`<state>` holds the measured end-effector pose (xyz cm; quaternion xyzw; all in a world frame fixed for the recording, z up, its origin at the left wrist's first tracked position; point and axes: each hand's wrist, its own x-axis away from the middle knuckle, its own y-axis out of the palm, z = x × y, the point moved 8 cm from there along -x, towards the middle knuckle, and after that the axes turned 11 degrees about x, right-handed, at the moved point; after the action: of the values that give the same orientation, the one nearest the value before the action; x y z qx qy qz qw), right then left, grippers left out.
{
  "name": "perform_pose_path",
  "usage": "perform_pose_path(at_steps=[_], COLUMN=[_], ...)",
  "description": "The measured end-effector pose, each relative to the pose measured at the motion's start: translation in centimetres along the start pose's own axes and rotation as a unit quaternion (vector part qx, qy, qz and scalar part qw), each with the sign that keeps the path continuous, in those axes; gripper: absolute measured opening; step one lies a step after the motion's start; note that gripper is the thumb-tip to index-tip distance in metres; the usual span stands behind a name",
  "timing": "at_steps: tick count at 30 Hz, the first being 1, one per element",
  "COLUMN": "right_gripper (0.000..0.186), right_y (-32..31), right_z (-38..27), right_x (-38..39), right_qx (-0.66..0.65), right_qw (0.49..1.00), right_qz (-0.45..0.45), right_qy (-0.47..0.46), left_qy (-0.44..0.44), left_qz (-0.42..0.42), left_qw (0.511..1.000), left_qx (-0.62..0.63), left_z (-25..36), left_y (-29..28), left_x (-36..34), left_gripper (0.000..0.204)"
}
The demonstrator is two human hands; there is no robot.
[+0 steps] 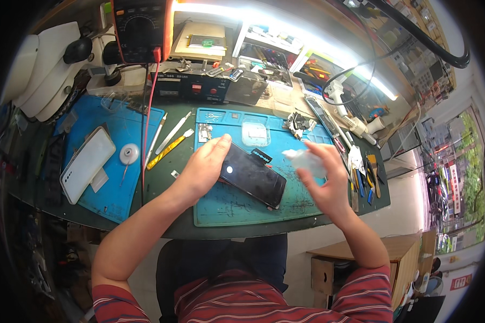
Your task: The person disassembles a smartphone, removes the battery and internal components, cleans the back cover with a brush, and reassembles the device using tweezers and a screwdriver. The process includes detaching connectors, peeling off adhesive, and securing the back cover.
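A dark smartphone (255, 178) is tilted over the blue repair mat (231, 212), its screen facing up. My left hand (203, 168) grips its upper left end, thumb along the edge. Against the phone's far side is a thin black slotted blade (261, 155); whether it is wedged in the seam I cannot tell. To the right, my right hand (327, 175) is closed around a small translucent squeeze bottle (306, 161), slightly blurred, with its white nozzle pointing left toward the phone. The bottle is apart from the phone.
A white phone back (88, 164) and a round white dispenser (128, 154) lie on the left mat. Tweezers (173, 132) and a yellow-handled brush (170, 148) lie between the mats. Pliers and cutters (371, 180) sit at right. A multimeter (140, 29) with hanging leads stands far left.
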<state>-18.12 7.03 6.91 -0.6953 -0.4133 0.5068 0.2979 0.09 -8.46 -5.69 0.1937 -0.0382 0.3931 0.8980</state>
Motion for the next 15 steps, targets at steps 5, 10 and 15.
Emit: perform_pose_path(at_steps=[5,10,15], right_gripper=[0.05,0.045,0.051], right_y=[1.4,3.6,5.4], right_z=[8.1,9.7,8.4], right_x=[0.7,-0.5,-2.0], right_qx=[-0.318,-0.282,-0.1], right_qw=[0.917,0.93,0.978], right_qz=[0.013,0.073,0.002], right_qy=[0.241,0.222,0.182], left_qy=[-0.001,-0.025,-0.022], left_qz=[-0.015,-0.021,-0.029], left_qw=[1.0,0.999,0.999], left_qx=[0.005,0.021,0.032], left_z=[-0.1,-0.3,0.7], left_y=[0.3,0.3,0.6], left_x=[-0.4,-0.2,0.3], left_gripper=[0.047,0.035,0.032])
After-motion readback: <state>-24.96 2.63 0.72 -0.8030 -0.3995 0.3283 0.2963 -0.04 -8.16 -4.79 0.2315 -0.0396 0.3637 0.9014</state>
